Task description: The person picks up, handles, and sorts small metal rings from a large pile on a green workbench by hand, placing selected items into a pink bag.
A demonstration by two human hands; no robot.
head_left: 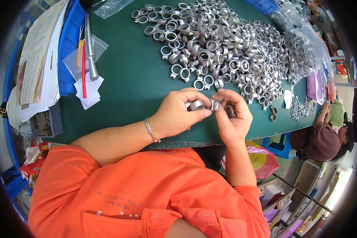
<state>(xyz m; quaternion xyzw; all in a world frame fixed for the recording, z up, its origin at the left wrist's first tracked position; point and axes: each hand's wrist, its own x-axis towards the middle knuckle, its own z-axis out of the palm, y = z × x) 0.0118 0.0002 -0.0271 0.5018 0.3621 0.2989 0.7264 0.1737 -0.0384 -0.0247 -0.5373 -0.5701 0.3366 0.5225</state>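
Observation:
Close together over the table's near side, both my hands are closed around small grey metal rings with lugs. A wide ring [196, 105] sits in the fingers of my left hand [172, 113]. Between the two hands, a ring's lug end [214, 105] is pinched by the fingertips. Another ring, darker [230, 111], rests in the curled fingers of my right hand [237, 121]. How many more rings the palms hide I cannot tell. Just beyond my hands spreads a large heap of similar metal rings [212, 45].
The green tabletop [119, 79] carries a metal rod [89, 51] and a red pen [83, 75] at left, beside a blue bin [67, 51] with papers. Clear plastic bags [305, 43] and a purple basket [315, 87] stand right. Another person [323, 139] sits at far right.

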